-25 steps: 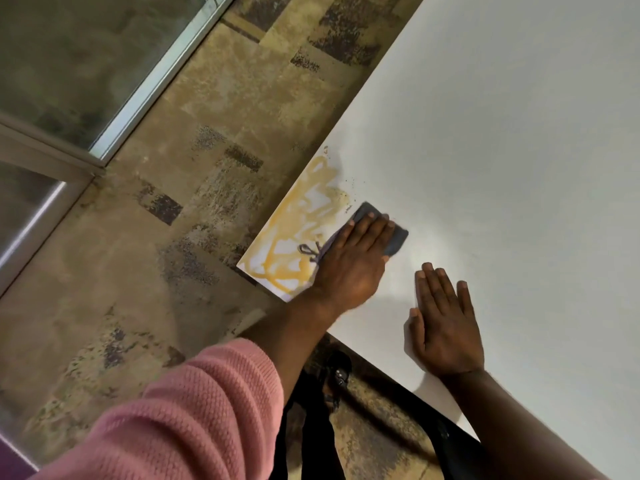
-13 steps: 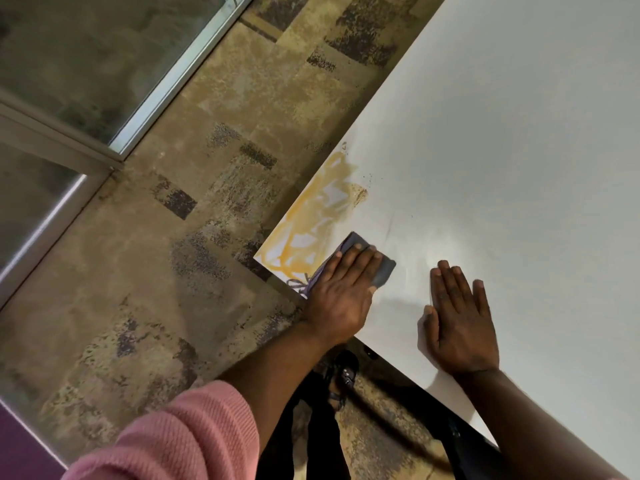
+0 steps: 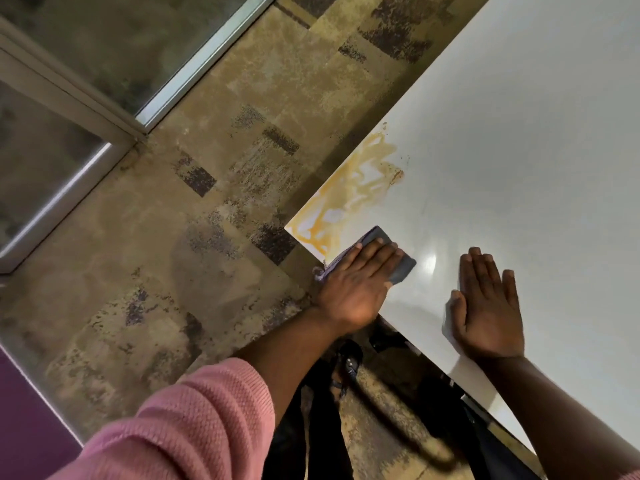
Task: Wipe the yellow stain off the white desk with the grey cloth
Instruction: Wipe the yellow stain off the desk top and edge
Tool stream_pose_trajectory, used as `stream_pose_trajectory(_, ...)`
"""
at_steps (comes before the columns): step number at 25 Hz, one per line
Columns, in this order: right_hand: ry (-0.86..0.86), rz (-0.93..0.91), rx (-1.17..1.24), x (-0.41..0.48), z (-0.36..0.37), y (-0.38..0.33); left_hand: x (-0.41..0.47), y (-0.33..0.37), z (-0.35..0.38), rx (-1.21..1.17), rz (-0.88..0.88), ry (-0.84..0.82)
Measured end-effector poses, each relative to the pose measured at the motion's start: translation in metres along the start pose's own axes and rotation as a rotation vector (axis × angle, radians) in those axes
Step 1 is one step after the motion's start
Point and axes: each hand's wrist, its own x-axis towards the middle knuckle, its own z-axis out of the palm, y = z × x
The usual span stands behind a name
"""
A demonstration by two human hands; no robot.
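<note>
**Grey cloth at near edge of stain — wipe direction up and away**

Pink sleeve (image 3: 194, 420) nearest the camera, on the left forearm, reaching up toward the desk corner. Left hand (image 3: 356, 289) laid flat, fingers together and extended, pressing the grey cloth (image 3: 401, 268) onto the white desk (image 3: 519, 150) just inside the near edge; cloth folded, its far corner and right side showing beyond the fingertips, a frayed end trailing off the desk edge beside the wrist. Right hand (image 3: 488, 306) to the right of the cloth, palm down, fingers slightly spread, bare and holding nothing — judged a brace, apart from the cloth with a strip of glossy desk between.

Yellow stain (image 3: 349, 192) beyond and to the left of the left hand, touching the cloth's far corner at its near end. Long axis along the desk's left edge, from the corner near the cloth up toward the far end, with a browner blotch and specks at its far right margin. Left hand clearly the nearer. Most of the stain unwiped; next stroke judged forward along that edge, cloth kept flat.

Patterned carpet (image 3: 207, 237) and window frame (image 3: 114, 123) further off, left.
</note>
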Motion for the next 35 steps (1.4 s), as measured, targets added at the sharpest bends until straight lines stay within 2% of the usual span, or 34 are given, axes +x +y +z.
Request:
stream_pose_trajectory(2, -0.025, 0.013, -0.016, 0.0, -0.001, 0.002, 0.015, -0.016, -0.007, 0.02, 0.011, 0.016)
stream_pose_trajectory(6, -0.039, -0.082, -0.048, 0.016, -0.004, -0.025, 0.044, -0.046, -0.017, 0.035, -0.116, 0.096)
stream_pose_trajectory(10, -0.035, -0.079, 0.017, 0.037, 0.009, -0.073, 0.028, -0.029, -0.015, -0.014, -0.212, 0.123)
stream_pose_trajectory(14, 0.005, -0.085, 0.017, 0.037, 0.018, -0.07, -0.002, -0.014, -0.007, -0.026, -0.199, 0.087)
stream_pose_trajectory(17, 0.013, -0.077, 0.024, 0.039, 0.015, -0.072, 0.016, -0.046, -0.021, -0.034, -0.187, 0.081)
stream_pose_trajectory(20, 0.022, -0.079, 0.02, 0.037, 0.016, -0.074, 0.034, -0.089, -0.034, -0.008, -0.264, 0.132)
stream_pose_trajectory(23, 0.03, -0.076, 0.016, 0.038, 0.016, -0.072, 0.018, -0.069, -0.025, -0.044, -0.362, 0.146)
stream_pose_trajectory(25, 0.039, -0.077, 0.004, 0.039, 0.016, -0.073, -0.003, -0.042, -0.018, -0.094, -0.321, 0.132)
stream_pose_trajectory(28, 0.04, -0.074, 0.012, 0.038, 0.016, -0.073, 0.0, -0.057, -0.024, -0.096, -0.215, 0.101)
stream_pose_trajectory(32, 0.031, -0.075, 0.006, 0.039, 0.015, -0.074, 0.032, -0.1, -0.038, -0.05, -0.281, 0.08)
stream_pose_trajectory(35, 0.025, -0.077, 0.004, 0.038, 0.014, -0.074, 0.015, -0.071, -0.026, -0.061, -0.277, 0.099)
